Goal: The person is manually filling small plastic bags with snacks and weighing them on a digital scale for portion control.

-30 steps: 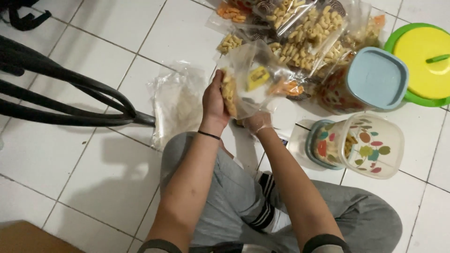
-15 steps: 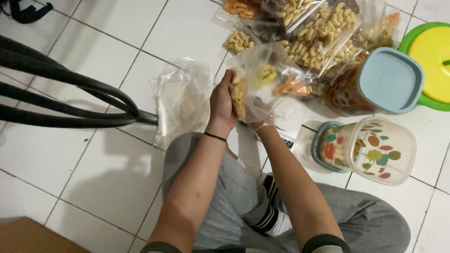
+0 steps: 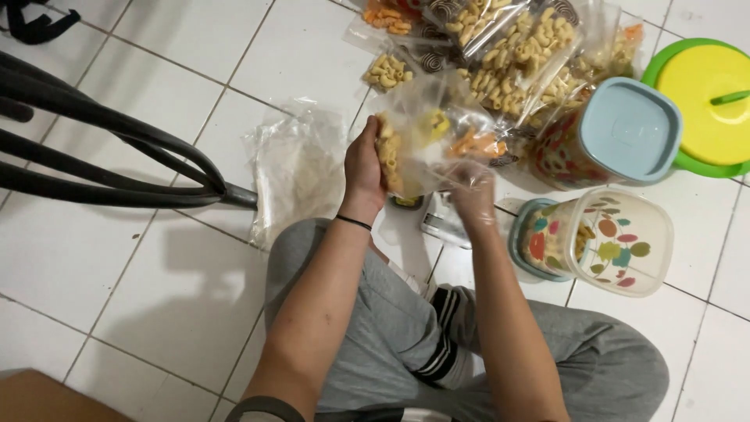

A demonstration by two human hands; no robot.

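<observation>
Tiled floor (image 3: 156, 258) — snack bag (image 3: 426, 144) between hands.

White tiled floor (image 3: 141, 258), black chair legs (image 3: 117, 148) at left

Open floor (image 3: 148, 273) left of the knee; passage there is free up to the black chair legs (image 3: 117, 148). Empty plastic bags (image 3: 297, 168) lie flat just beside the left hand (image 3: 363, 168). Ahead, stacked snack packets (image 3: 508, 47) block. Right side crowded: blue-lidded jar (image 3: 617, 137), floral container (image 3: 605, 242), yellow lid (image 3: 707, 101).
</observation>
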